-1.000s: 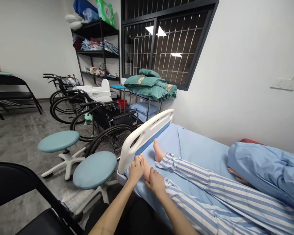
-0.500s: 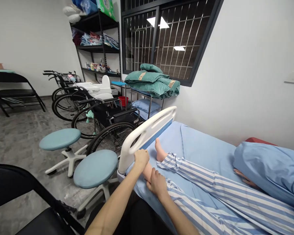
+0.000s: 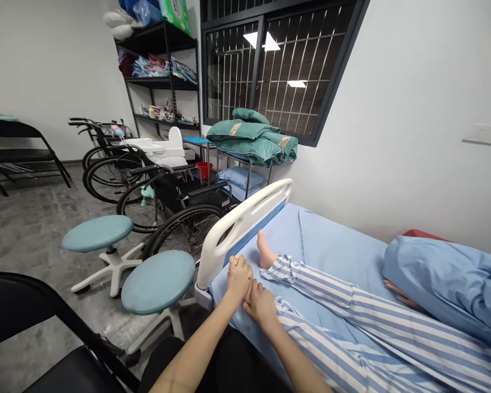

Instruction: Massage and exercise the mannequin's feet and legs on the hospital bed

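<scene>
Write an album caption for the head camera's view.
Left hand and right hand hold one foot near the white bed board; the other foot rests on blue sheeting.

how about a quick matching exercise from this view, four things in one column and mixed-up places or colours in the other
1. left hand
2. bucket
3. right hand
4. folded bedding

A. green
B. hand nearer the striped trousers
C. red
D. hand nearer the bed's white end board

Pairs: 1-D, 2-C, 3-B, 4-A
</scene>
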Demonstrator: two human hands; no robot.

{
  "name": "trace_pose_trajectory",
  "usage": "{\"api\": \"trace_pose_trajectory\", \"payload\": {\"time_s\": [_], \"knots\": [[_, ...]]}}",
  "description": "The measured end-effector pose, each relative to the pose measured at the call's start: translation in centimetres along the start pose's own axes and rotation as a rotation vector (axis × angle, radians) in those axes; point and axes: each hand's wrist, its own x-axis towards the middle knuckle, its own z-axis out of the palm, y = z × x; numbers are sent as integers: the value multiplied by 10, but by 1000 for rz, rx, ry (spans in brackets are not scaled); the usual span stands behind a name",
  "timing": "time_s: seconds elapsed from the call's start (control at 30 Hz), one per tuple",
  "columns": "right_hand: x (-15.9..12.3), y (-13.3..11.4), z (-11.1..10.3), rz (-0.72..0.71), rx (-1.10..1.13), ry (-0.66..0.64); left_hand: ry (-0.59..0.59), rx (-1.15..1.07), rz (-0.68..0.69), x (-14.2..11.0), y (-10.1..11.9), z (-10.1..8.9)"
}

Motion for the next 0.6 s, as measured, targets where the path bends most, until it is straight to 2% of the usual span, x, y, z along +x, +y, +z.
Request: {"api": "trace_pose_trajectory", "payload": {"time_s": [0.13,0.23,0.43,0.6], "knots": [[0,-1,1,-4,-13,5,62,141,67,-6,-1,2],[-1,-1,1,-1,-7,12,149,158,2,-12,-2,5],[-3,-3,-1,4,-12,14,206,89,-138,-19,-6,10],[-3,-3,-2,-6,-19,4,259,27,-189,-28,-14,17]]}}
